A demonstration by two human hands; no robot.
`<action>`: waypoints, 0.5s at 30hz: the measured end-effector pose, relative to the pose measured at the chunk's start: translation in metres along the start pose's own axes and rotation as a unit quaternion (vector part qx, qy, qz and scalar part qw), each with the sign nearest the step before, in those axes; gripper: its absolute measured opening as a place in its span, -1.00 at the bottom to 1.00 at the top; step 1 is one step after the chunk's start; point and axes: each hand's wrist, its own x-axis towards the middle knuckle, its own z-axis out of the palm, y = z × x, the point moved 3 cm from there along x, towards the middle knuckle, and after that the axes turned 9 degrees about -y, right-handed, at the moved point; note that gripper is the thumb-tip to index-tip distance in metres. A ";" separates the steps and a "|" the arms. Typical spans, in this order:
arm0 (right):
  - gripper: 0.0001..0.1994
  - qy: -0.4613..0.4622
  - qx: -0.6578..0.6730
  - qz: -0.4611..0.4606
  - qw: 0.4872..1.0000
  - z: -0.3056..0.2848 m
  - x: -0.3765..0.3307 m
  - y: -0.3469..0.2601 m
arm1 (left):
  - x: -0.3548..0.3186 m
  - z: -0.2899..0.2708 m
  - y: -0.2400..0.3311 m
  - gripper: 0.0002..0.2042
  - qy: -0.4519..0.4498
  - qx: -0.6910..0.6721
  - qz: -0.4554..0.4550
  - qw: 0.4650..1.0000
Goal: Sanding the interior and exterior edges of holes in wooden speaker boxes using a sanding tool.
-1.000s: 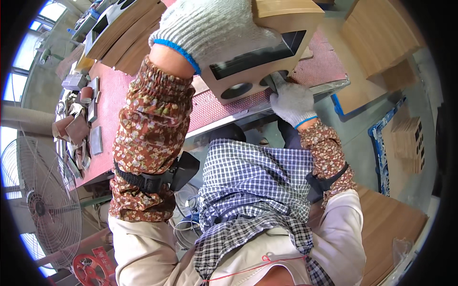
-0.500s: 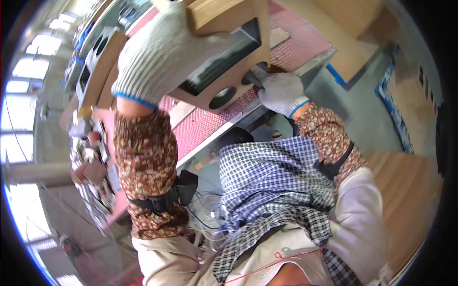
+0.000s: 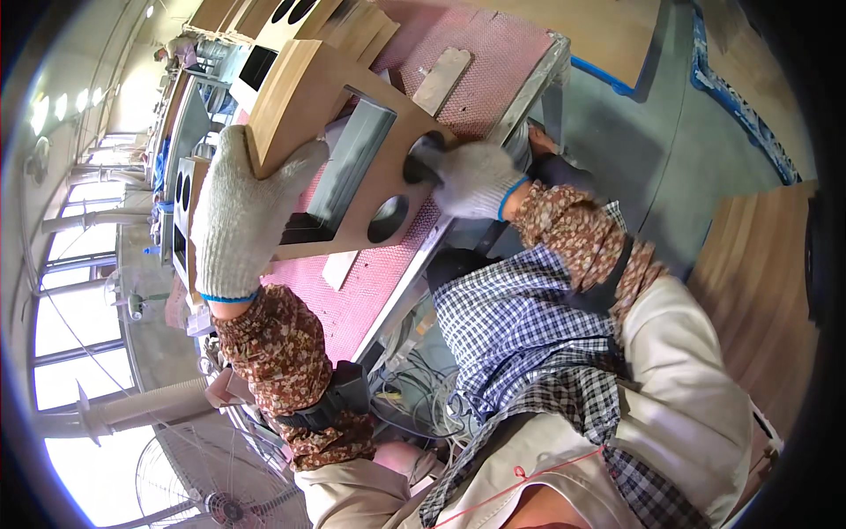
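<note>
While left hand (image 3: pixel 236 219) clamps wooden panel (image 3: pixel 339 150) edge, right hand (image 3: pixel 471 179) hooks round cutout above pink mat (image 3: pixel 493 62).

The workbench (image 3: pixel 493 79) runs diagonally from the upper middle of the frame down toward the centre, topped with a pinkish-red dimpled mat (image 3: pixel 370 291) and edged with a metal rim on its right side. A small flat wooden offcut (image 3: pixel 442 79) lies on the mat near the top, and a pale strip (image 3: pixel 340 269) sits lower down, partly tucked under the wooden speaker panel (image 3: pixel 352 167). More cut-out panels (image 3: pixel 291 13) are stacked at the far upper-left end.
</note>
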 end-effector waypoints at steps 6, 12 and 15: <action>-0.81 0.029 0.330 0.027 0.943 0.012 0.005 0.001 | 0.001 -0.001 0.009 -0.63 -0.024 -0.035 -0.005 0.999; -0.71 -0.067 0.952 -0.097 0.281 0.024 0.011 -0.033 | 0.003 -0.003 -0.002 -0.42 -0.004 -0.008 0.011 1.000; -0.62 -0.065 0.935 -0.101 0.335 0.021 0.008 -0.030 | 0.009 0.000 0.000 -0.41 0.001 -0.013 0.015 1.000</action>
